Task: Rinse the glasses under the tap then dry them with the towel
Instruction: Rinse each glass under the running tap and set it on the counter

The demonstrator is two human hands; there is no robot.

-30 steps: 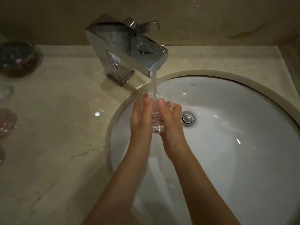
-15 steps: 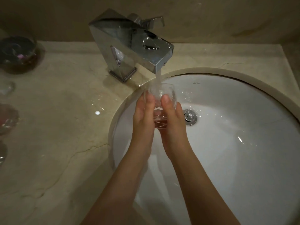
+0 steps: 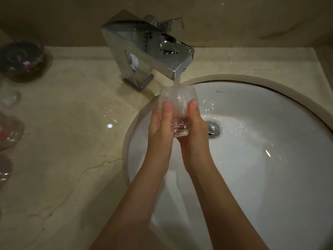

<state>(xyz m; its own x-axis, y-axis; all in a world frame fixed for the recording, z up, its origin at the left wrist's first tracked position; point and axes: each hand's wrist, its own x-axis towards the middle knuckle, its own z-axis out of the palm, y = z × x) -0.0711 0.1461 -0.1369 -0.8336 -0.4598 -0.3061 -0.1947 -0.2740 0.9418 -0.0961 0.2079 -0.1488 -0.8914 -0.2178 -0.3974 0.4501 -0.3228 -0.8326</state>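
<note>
You've got the glass (image 3: pixel 177 103) clamped between both hands over the sink (image 3: pixel 270 159), mouth up, right under the tap (image 3: pixel 149 49). The water stream (image 3: pixel 176 83) drops from the spout straight into the mouth, just beyond your fingertips, & froths inside. L hand (image 3: pixel 160 125) cups the glass's left wall, thumb lying up along the near side; R hand (image 3: pixel 193 127) cups the right wall the same way, thumb pointing up too. Fingers of both hands curl round the far side (mostly hidden behind the glass, so can't tell if they're spread or pressed together). The thick base of the glass shows between your palms, below the thumbs. The drain (image 3: pixel 213 129) sits just right of your R hand. Well left of your L hand, on the marble counter (image 3: pixel 72 159), stands a dark glass bowl (image 3: pixel 21 58), w/ blurry clear glassware (image 3: pixel 9 130) along the frame's left edge.
</note>
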